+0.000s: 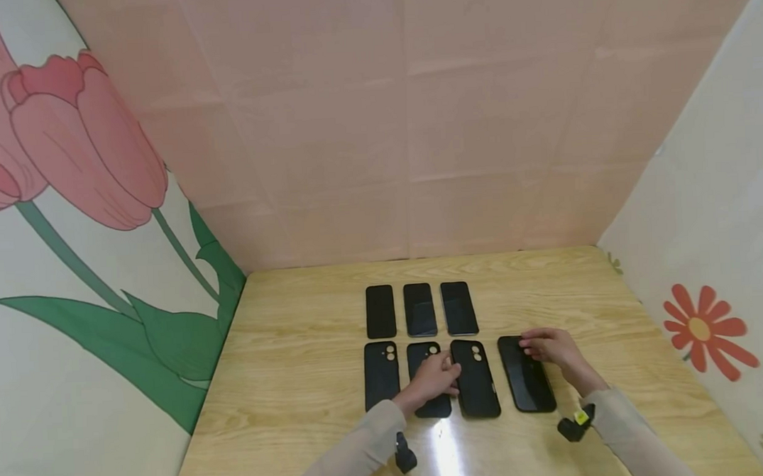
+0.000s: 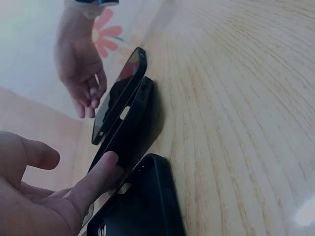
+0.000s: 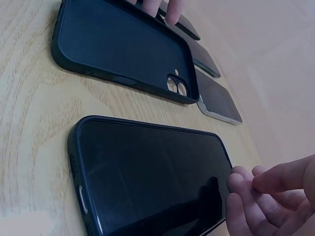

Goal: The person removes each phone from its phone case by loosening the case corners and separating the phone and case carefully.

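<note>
Close to me on the table lies a row of three black phone cases, the left one (image 1: 381, 373), the middle one (image 1: 435, 407) and the right one (image 1: 477, 383), each hollow with camera cutouts. My left hand (image 1: 434, 378) reaches over the middle case, and its fingertips touch the left side of the right case; the thumb stands apart in the left wrist view. Farther right lies a dark-screened phone (image 1: 527, 377) with a black case around its edges. My right hand (image 1: 550, 348) is at that phone's top right corner, fingers loosely bent, holding nothing.
Behind the cases, three dark phones lie side by side: the left phone (image 1: 381, 312), the middle phone (image 1: 420, 310) and the right phone (image 1: 459, 308). The wooden table (image 1: 296, 341) meets a pink back wall (image 1: 380, 195) and flower-printed side walls.
</note>
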`<action>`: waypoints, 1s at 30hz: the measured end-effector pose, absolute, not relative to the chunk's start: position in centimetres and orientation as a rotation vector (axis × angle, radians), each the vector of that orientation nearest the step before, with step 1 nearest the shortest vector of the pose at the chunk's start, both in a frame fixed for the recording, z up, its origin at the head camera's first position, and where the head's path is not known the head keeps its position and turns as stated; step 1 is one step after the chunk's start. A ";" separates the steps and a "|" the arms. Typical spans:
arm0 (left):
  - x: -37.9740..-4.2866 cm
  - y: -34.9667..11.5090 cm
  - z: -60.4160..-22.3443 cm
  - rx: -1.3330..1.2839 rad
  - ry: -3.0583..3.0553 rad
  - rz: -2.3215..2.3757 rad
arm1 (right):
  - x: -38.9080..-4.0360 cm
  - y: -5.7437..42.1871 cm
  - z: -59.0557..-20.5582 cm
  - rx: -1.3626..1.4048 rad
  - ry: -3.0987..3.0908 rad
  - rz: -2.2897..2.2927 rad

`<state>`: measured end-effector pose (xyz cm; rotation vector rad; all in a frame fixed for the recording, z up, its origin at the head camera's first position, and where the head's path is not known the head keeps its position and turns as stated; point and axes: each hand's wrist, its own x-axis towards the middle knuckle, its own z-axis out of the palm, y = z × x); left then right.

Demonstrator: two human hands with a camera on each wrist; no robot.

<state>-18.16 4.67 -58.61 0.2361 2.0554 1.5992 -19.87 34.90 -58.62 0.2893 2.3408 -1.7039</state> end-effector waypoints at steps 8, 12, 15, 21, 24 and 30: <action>-18.0 4.5 -58.7 0.219 2.074 1.583 | -19.7 34.8 -58.4 0.278 2.340 -1.700; -18.0 4.4 -58.6 0.213 2.079 1.605 | -19.6 34.8 -58.3 0.293 2.355 -1.676; -17.9 4.4 -58.7 0.214 2.068 1.639 | -19.5 34.8 -58.2 0.304 2.370 -1.652; -17.7 4.2 -58.6 0.239 2.053 1.660 | -19.6 34.8 -58.4 0.352 2.402 -1.613; -17.7 4.1 -58.6 0.252 2.014 1.693 | -19.6 34.8 -58.6 0.396 2.436 -1.586; -17.9 3.9 -59.0 0.272 2.002 1.715 | -19.3 34.9 -58.9 0.370 2.532 -1.521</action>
